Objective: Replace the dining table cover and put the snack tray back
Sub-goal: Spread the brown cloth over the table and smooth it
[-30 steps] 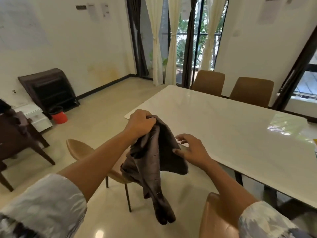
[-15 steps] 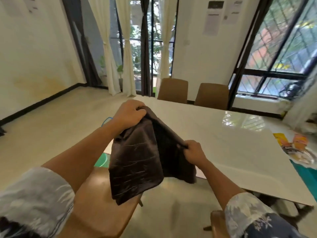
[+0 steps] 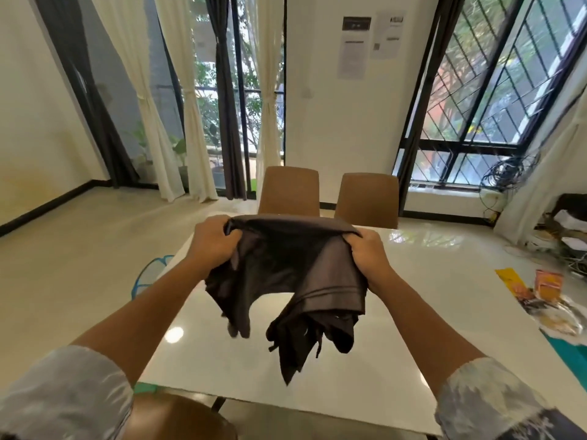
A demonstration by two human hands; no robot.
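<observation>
Gripping the dark, crumpled cloth (image 3: 286,281) in both fists, left hand (image 3: 216,239) and right hand (image 3: 368,254), we now hold it wider, above the table (image 3: 428,296).

1. The dark cloth (image 3: 286,274) hides the fingertips of both hands and part of the white table (image 3: 413,312).
2. The snack packets (image 3: 546,293) at right are blurred; their labels cannot be read.
3. The near chair (image 3: 178,417) is cut off by the bottom edge.
</observation>
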